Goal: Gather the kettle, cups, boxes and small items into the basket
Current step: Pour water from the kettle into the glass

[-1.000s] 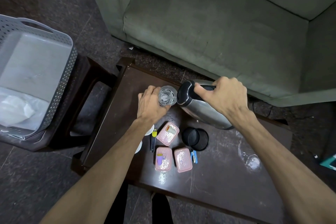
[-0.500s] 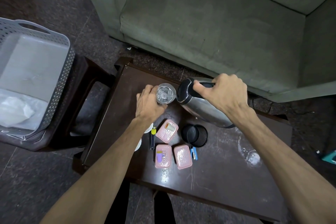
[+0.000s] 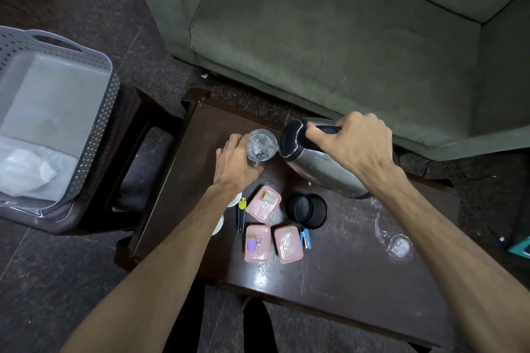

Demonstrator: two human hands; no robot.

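Gripping the tilted steel kettle (image 3: 321,172) by its handle in my right hand (image 3: 358,146) and the glass cup (image 3: 261,146) in my left hand (image 3: 235,166) above the coffee table (image 3: 344,261), I risk spilling water if either tips.

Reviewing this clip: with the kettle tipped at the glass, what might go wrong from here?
1. The kettle, tilted by the right hand, has its spout at the rim of the glass; water may overflow or miss onto the table.
2. The left hand wraps only one side of the glass, so it may slip.
3. Spills might reach the pink boxes close below.
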